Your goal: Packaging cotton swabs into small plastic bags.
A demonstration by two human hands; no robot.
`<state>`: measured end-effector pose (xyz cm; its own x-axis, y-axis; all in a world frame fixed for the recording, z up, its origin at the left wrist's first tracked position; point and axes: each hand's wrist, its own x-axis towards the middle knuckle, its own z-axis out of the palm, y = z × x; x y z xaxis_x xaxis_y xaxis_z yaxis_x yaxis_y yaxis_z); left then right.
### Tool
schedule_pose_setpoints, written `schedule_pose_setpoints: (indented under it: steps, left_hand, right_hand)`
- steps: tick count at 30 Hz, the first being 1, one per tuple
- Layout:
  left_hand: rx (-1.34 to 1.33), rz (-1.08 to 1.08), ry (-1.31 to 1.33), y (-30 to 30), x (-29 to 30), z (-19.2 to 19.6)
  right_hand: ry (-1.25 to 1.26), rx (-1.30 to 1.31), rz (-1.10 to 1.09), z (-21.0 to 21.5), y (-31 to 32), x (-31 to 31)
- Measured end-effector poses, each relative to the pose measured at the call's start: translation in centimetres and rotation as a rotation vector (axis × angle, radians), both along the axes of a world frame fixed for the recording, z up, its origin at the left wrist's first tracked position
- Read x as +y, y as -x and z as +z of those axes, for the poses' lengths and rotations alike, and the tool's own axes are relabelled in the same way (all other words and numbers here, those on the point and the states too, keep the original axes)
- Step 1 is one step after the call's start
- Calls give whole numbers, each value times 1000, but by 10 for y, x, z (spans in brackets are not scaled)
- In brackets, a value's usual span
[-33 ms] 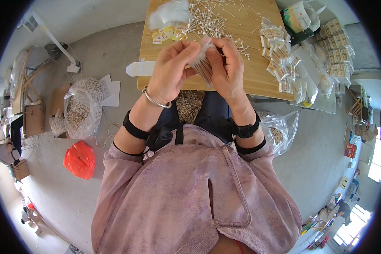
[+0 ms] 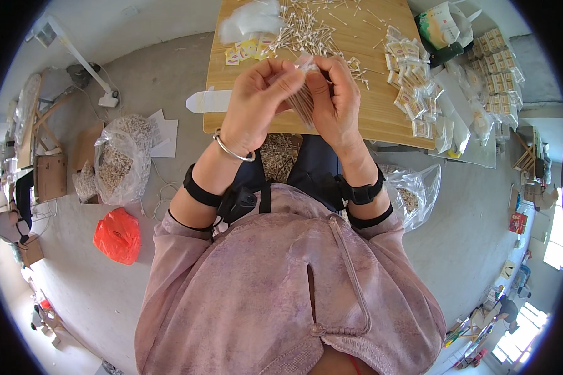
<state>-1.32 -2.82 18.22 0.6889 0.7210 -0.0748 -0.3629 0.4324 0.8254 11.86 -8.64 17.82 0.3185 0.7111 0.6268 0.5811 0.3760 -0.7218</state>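
Note:
Both hands are raised over the near edge of the wooden table [image 2: 381,119]. Between them is a small clear bag of cotton swabs [image 2: 303,105], tilted, with its brown sticks pointing down toward me. My right hand [image 2: 335,94] grips the bag from the right, thumb along its side. My left hand [image 2: 263,94] is closed at the bag's upper end, thumb across it; its fingertips are partly hidden. Beyond my hands lies a heap of loose cotton swabs [image 2: 303,31]. Yellow-and-white labels [image 2: 247,50] lie left of the heap, below a pile of clear plastic bags [image 2: 250,22].
Filled swab packets [image 2: 413,81] pile up at the table's right edge, with more stacked packets [image 2: 497,75] beyond. A large bag of swabs [image 2: 122,165] and a red plastic bag [image 2: 117,236] sit on the floor at left. Another clear bag [image 2: 416,197] stands at right.
My left thumb has shifted right and up across the bag's top, covering more of the swabs. My right hand stays nearly still.

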Motion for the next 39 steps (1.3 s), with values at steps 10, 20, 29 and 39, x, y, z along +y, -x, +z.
schedule_pose_setpoints:
  steps: [10,20,29,39]
  left_hand:
    - [69,177,-288,-4,-9,-4]
    - [107,319,-257,-7,-13,-5]
    - [-35,363,-186,-9,-14,-5]
    - [-50,366,-197,-8,-13,-5]
  right_hand:
    - [-13,16,14,-1,-3,0]
    - [8,50,53,2,-1,-4]
    - [52,278,98,-2,3,-6]
    - [81,480,218,1,4,-6]
